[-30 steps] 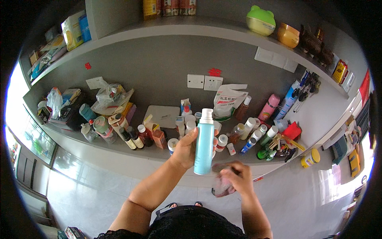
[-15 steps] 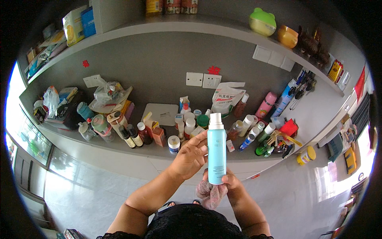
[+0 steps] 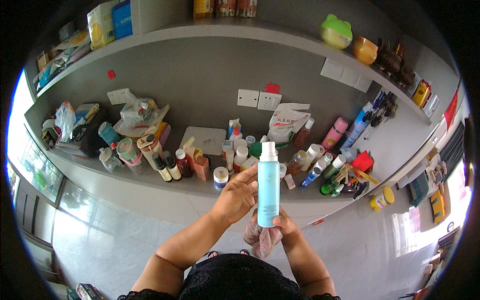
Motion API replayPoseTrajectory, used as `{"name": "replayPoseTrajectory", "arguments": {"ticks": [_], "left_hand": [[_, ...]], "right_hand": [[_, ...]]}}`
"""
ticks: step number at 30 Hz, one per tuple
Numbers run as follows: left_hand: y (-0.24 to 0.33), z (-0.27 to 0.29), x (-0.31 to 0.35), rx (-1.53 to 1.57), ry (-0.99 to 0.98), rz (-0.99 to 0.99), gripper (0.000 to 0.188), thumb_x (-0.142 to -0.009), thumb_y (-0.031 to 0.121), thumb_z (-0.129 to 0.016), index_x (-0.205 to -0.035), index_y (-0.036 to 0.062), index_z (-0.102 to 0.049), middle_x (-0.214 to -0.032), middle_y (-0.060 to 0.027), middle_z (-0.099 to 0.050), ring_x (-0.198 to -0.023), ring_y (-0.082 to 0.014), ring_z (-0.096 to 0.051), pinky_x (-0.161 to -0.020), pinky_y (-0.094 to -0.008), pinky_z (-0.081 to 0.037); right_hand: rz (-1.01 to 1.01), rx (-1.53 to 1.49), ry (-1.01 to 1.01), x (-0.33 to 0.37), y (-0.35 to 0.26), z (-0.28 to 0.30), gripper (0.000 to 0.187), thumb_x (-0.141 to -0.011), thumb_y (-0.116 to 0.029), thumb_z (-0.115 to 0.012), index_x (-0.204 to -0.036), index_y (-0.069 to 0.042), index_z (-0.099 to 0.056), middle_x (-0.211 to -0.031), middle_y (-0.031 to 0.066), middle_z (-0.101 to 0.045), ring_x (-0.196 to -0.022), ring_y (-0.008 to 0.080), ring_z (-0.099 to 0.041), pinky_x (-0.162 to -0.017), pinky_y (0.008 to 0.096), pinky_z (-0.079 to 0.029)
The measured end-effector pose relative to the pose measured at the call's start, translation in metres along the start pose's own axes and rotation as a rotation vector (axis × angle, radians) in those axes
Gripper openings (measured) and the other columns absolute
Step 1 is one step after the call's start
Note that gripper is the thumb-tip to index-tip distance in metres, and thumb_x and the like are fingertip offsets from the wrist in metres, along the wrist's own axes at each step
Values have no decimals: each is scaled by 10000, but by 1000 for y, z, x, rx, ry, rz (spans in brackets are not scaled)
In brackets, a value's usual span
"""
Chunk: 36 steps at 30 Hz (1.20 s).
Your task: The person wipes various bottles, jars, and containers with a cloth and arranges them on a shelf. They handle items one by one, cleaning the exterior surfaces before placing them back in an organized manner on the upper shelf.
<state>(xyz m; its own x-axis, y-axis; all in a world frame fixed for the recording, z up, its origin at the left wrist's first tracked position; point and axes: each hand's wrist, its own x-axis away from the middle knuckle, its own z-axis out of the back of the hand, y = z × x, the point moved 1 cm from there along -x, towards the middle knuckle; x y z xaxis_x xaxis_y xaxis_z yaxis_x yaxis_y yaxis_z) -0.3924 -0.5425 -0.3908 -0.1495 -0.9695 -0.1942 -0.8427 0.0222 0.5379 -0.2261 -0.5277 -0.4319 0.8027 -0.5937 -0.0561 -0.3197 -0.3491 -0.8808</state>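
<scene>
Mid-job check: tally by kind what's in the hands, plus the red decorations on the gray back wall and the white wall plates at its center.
Light-blue bottle with white top: 1
Crumpled pinkish cloth: 1
Red wall decorations: 2
White wall plates: 2
Total: 6

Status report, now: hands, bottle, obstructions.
Left hand beside blue bottle; right hand gripping its base. White top up, unblocked. Cloth hangs beneath.
</scene>
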Motion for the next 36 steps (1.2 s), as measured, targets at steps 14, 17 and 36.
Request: {"name": "replayPoseTrajectory", "arguments": {"ticks": [14, 17, 36], "left_hand": [[5, -8, 0, -49, -33, 14, 555, -929, 137, -552, -1430, 32, -339, -1321, -147, -526, -1162, -295, -568, -966, -441, -488], [4, -9, 0, -37, -34, 10, 552, -929, 137, -552, -1429, 35, -343, -1313, -146, -532, -1157, -294, -571, -963, -441, -491], [3, -14, -5, -85, 19, 21, 548, -938, 166, -561, -1422, 29, -341, -1304, -135, -530, -1172, -258, -546, -973, -410, -453]], "right_hand": [[2, -3, 13, 1, 0, 0, 625, -674, -425, -750, -1062, 47, -613, -1013, 141, -658, -897, 215, -631, -823, 318, -487], [11, 13, 0, 2, 1, 3, 598, -688, -409, -743, -1054, 48, -620, -1018, 136, -657, -905, 211, -629, -830, 319, -484], [-27, 446, 192, 9, -13, 9, 414, -742, -286, -764, -978, 37, -656, -922, 108, -683, -854, 177, -642, -754, 314, -506]]}}
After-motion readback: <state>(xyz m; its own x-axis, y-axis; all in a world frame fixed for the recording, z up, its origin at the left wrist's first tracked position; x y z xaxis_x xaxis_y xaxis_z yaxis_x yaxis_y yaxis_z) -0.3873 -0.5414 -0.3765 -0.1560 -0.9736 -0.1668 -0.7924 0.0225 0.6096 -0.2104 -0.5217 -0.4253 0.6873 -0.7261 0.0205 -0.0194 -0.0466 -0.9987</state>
